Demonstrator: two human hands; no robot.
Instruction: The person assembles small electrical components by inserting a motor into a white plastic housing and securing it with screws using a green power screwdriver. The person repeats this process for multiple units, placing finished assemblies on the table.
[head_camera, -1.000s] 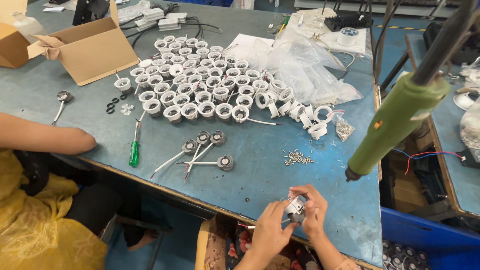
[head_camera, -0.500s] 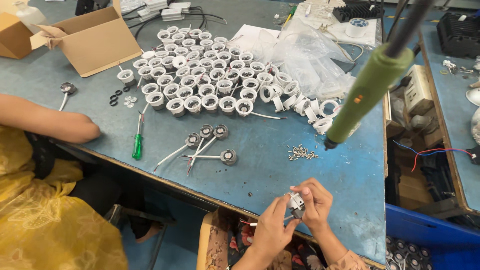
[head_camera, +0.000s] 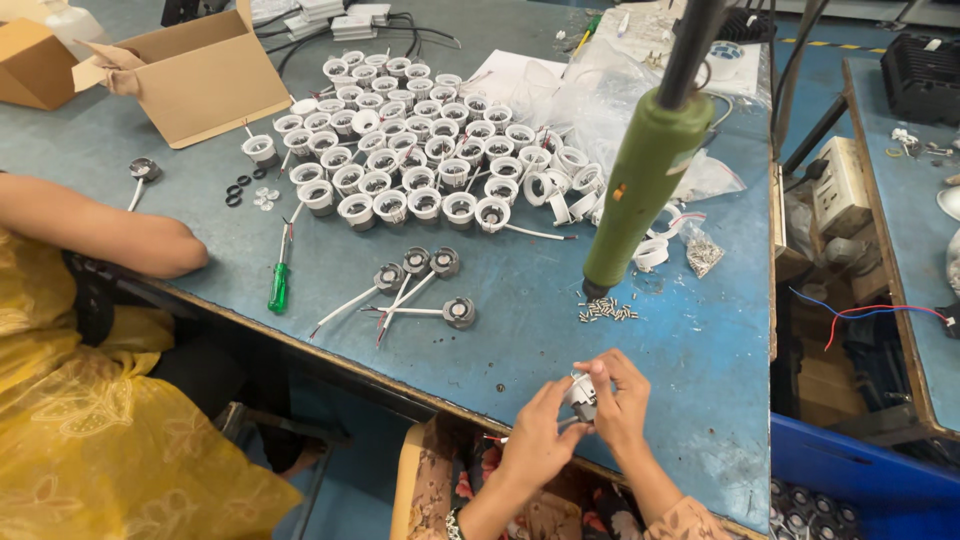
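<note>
Both my hands hold one small white round lamp housing (head_camera: 581, 396) just above the near edge of the blue-grey table (head_camera: 690, 350). My left hand (head_camera: 537, 436) grips it from the left and below, my right hand (head_camera: 618, 400) pinches it from the right. A little pile of small screws (head_camera: 607, 311) lies beyond my hands. A green electric screwdriver (head_camera: 640, 185) hangs tip-down right above the screws. Several dark round modules with white wires (head_camera: 420, 285) lie to the left of the screws.
Many white lamp housings (head_camera: 420, 160) stand in rows mid-table. A green-handled screwdriver (head_camera: 280, 280) lies near another person's arm (head_camera: 100, 225) at the left edge. Cardboard boxes (head_camera: 190, 75) stand far left, clear plastic bags (head_camera: 610, 90) far right, and a small bag of screws (head_camera: 703, 250) lies beside them.
The view has shifted, so the hanging screwdriver now sits further left, over the screws. My hands stay at the table edge, turning the same housing slightly.
</note>
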